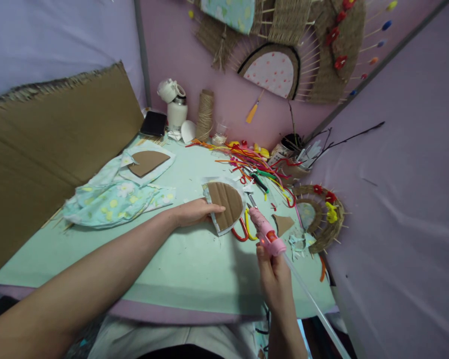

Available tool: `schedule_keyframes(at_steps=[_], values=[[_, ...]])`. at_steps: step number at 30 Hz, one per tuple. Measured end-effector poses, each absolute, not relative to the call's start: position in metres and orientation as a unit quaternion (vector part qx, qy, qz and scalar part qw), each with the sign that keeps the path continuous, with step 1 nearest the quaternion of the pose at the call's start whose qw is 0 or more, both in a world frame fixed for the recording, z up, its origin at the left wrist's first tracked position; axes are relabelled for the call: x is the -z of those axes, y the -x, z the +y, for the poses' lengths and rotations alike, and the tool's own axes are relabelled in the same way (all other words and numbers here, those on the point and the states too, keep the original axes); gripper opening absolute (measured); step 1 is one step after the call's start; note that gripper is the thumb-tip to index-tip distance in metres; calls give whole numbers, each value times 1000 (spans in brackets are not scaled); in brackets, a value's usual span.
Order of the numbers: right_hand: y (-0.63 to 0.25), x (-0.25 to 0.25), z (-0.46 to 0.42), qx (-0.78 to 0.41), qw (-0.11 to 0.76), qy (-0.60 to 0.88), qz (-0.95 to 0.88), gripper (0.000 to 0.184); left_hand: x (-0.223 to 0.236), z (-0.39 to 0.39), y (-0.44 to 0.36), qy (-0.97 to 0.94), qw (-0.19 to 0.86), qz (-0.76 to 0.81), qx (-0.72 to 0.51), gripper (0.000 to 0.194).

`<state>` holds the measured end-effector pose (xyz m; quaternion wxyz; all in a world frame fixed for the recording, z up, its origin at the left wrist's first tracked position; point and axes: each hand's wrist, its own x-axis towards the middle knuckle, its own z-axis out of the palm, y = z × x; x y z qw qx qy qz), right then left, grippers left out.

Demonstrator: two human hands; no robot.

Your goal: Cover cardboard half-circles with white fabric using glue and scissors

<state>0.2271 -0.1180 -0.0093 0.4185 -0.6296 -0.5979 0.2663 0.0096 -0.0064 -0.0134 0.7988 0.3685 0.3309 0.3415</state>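
Twine spool [205,115]: the landmark, a brown wound cone upright at the back of the worktop [179,269].
White bottle [177,114]: just left of the twine spool (a white looped cap sits at its top).
Dark flat device [153,123]: left of the twine spool, past the bottle.
Clear cup [220,133]: just right of the twine spool, small pale bits inside.
Cardboard panel [60,154]: well left of the twine spool, standing, its top edge ragged.
Twigs [366,131]: well right of the twine spool, dark and bare.
Wall hanging [327,60]: above and right of the twine spool, woven, with red flowers.
Orange tassel [251,113]: right of the twine spool, against pink backing.
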Motion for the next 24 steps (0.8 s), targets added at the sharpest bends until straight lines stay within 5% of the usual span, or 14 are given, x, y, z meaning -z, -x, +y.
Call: schedule_keyframes(at_steps=[6,17,24], values=[[-260,5,-109,-196,402,682,-579,41,9,-5,-6,-334,807,328,-359,33],[-354,33,-72,35,237,723,-648,40,3,-1,-5,-260,813,312,-419,30],[-356,39,-47,53,152,753,-638,40,0,1,-2,-220,808,310,-450,39]])
